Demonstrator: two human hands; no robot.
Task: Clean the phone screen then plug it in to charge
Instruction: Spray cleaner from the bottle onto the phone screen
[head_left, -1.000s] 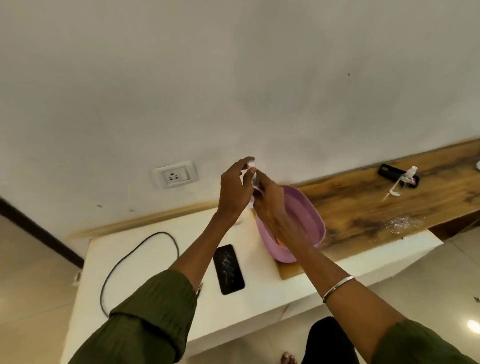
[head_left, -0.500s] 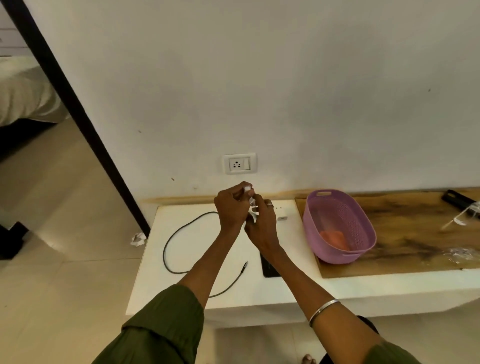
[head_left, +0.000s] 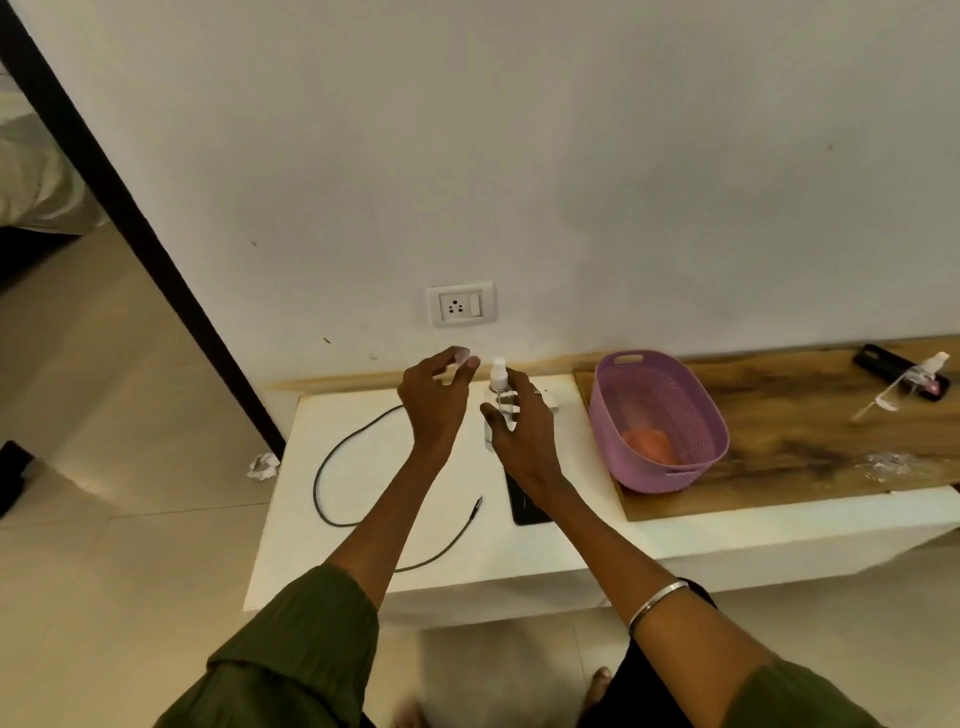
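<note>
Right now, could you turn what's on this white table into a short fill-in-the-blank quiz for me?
1. The right hand grips a small clear ____ bottle.
2. The purple plastic basket holds a crumpled cloth coloured ____.
3. The black charging cable lies ____ of the black phone.
4. The white wall socket has ____ plugged into it.

Missing words: spray; orange; left; nothing

Lilac perforated basket (head_left: 670, 415), orange cloth (head_left: 649, 446) inside; black phone (head_left: 524, 506); clear spray bottle (head_left: 500, 397); olive sleeves (head_left: 291, 649).

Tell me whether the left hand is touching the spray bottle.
Apart. The head view shows white wall and table between the left hand and the spray bottle.
</note>
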